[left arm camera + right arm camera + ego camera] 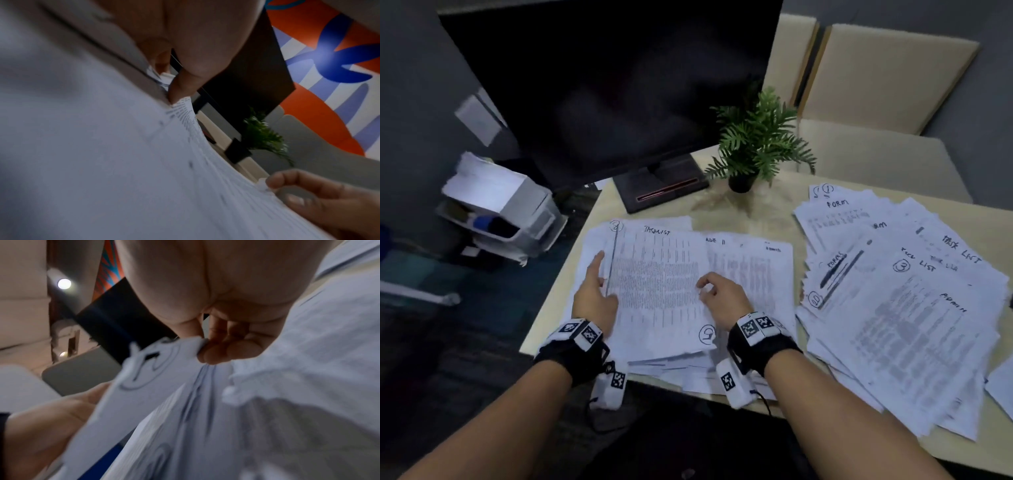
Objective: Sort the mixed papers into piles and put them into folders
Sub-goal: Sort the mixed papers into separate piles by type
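As the head view shows, the left hand (594,294) lies flat against the paper pile (753,284) on the desk (739,212). Left wrist: its fingertip (180,87) touches the top sheet (123,162). Right wrist: the right hand (222,313) pinches that sheet's corner; it is probably light and floppy, best held at the edges.

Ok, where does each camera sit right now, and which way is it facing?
Head: on the head, facing down at the beige desk and white printed paper piles; both forearms, left hand and right hand show.
Left wrist: under the left palm, facing along the papers to the black monitor; own fingers, right fingertips.
Right wrist: under the right palm, facing its fingers pinching a white circled-number sheet; left hand too.
Shared: both wrist views catch the monitor.
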Demonstrator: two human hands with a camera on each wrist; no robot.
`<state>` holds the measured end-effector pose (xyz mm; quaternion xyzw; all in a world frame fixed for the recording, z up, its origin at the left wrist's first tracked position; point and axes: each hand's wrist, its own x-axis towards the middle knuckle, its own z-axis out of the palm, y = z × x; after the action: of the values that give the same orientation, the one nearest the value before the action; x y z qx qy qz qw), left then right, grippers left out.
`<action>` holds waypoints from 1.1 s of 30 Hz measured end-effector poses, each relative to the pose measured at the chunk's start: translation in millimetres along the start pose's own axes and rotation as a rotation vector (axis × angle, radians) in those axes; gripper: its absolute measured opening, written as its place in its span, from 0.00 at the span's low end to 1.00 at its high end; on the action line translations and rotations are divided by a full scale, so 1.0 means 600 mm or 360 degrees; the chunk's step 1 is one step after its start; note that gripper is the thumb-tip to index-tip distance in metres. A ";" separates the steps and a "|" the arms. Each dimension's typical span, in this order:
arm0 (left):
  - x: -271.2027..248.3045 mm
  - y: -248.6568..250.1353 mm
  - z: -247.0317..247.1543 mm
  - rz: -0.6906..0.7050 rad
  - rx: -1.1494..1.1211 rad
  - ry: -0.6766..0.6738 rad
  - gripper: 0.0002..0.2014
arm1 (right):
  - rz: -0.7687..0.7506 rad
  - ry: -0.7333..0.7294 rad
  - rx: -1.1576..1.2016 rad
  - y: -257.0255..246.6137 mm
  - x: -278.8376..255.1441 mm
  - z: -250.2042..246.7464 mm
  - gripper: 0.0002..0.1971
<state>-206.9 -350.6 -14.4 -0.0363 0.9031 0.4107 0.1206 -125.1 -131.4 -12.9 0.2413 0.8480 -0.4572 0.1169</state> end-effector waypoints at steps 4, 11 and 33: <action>0.031 -0.046 -0.056 0.0034 0.0336 -0.0023 0.32 | -0.0015 -0.0139 -0.0208 -0.058 0.013 0.081 0.16; 0.017 -0.005 -0.033 0.0308 0.0475 -0.0310 0.22 | 0.0070 -0.0272 -0.0371 -0.062 0.013 0.102 0.20; -0.212 0.322 0.429 0.0751 0.0634 -0.1184 0.23 | 0.0881 0.0597 0.0036 0.367 -0.184 -0.332 0.11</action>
<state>-67.2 -34.2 -4.0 0.3427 0.8433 0.2310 0.3436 87.6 103.6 -14.6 0.5436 0.7520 -0.3650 0.0759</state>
